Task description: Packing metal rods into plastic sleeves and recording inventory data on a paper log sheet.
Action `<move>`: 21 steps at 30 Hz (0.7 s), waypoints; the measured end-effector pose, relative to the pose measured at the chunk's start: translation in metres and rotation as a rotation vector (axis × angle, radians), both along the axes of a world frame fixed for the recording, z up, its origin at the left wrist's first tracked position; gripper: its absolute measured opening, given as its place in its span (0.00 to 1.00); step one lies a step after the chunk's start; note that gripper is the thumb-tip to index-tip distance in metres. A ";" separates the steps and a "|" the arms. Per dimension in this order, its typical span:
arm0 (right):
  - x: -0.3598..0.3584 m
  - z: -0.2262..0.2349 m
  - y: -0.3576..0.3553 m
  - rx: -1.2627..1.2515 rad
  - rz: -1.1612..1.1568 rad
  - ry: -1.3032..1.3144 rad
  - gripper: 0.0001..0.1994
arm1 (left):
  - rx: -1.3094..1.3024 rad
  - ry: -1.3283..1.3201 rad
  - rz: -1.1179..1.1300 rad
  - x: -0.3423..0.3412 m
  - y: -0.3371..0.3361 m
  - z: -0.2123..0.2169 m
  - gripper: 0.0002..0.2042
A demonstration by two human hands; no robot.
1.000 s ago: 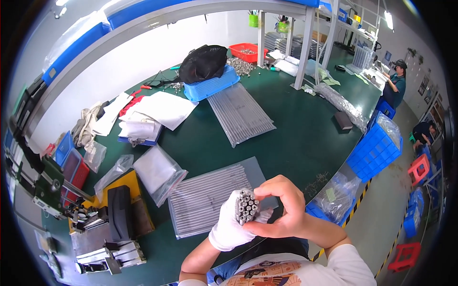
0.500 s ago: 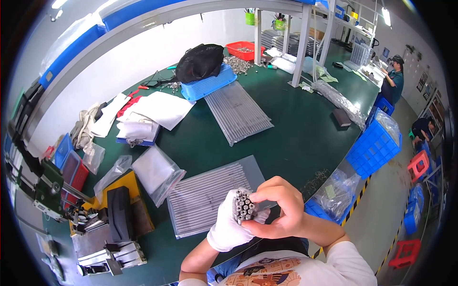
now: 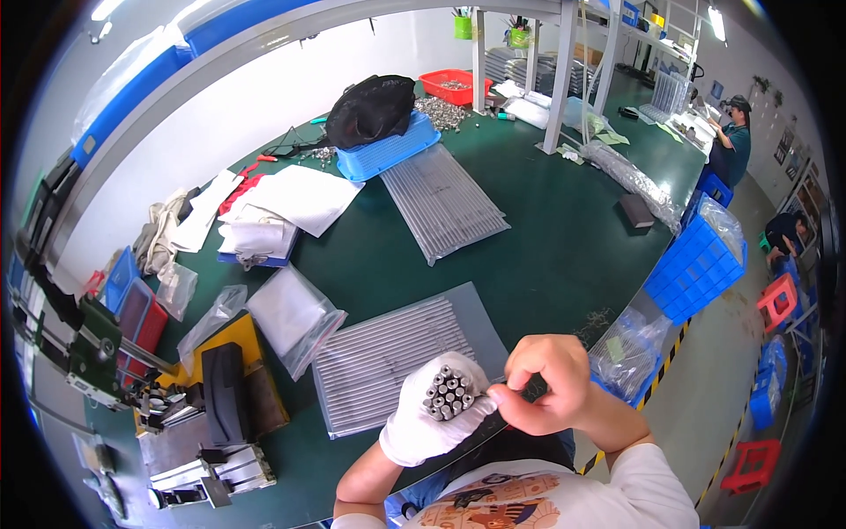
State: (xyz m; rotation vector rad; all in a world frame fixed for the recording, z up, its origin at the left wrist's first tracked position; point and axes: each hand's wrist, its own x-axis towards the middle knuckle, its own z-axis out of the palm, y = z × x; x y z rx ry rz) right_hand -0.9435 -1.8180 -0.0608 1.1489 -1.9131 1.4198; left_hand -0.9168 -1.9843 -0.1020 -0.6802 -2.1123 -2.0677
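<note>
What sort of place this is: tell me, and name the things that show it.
Most likely a metal-parts workshop: a long green workbench, a red tray of small metallic pieces, and a bundle of metal rods in the gloved left hand.

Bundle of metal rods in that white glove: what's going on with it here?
A person at a green table holds the bundle of metal rods in the gloved left hand, its round ends facing up toward the camera. The bare right hand is close beside the glove, thumb and fingers drawn together; whether it grips anything is too small to tell. Just beyond the hands, a flat row of slender rods lies on the table.
</note>
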 end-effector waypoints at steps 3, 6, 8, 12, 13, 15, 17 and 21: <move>0.008 0.016 0.019 0.239 0.002 -0.427 0.09 | 0.058 0.005 -0.018 0.000 -0.001 0.003 0.10; 0.004 0.019 0.035 0.173 -0.100 -0.443 0.06 | 0.147 -0.047 -0.013 0.001 -0.004 0.001 0.09; 0.000 0.014 0.054 -0.160 -0.232 -0.475 0.05 | -0.026 -0.057 0.032 -0.001 -0.010 0.008 0.08; 0.005 0.015 0.127 -0.489 -0.495 -0.397 0.04 | -0.002 -0.137 0.044 0.000 -0.011 0.007 0.07; 0.004 0.003 0.140 -0.614 -0.456 -0.403 0.04 | 0.002 -0.138 0.050 0.002 -0.012 0.007 0.07; 0.003 -0.026 0.143 -0.813 -0.445 -0.485 0.05 | 0.125 -0.229 0.032 0.003 -0.010 0.008 0.15; 0.002 -0.055 0.117 -0.943 -0.345 -0.654 0.05 | 0.089 -0.133 -0.005 0.000 -0.011 0.010 0.25; 0.006 -0.104 0.060 -1.013 0.019 -0.986 0.05 | 0.109 -0.101 0.085 -0.001 -0.007 0.011 0.26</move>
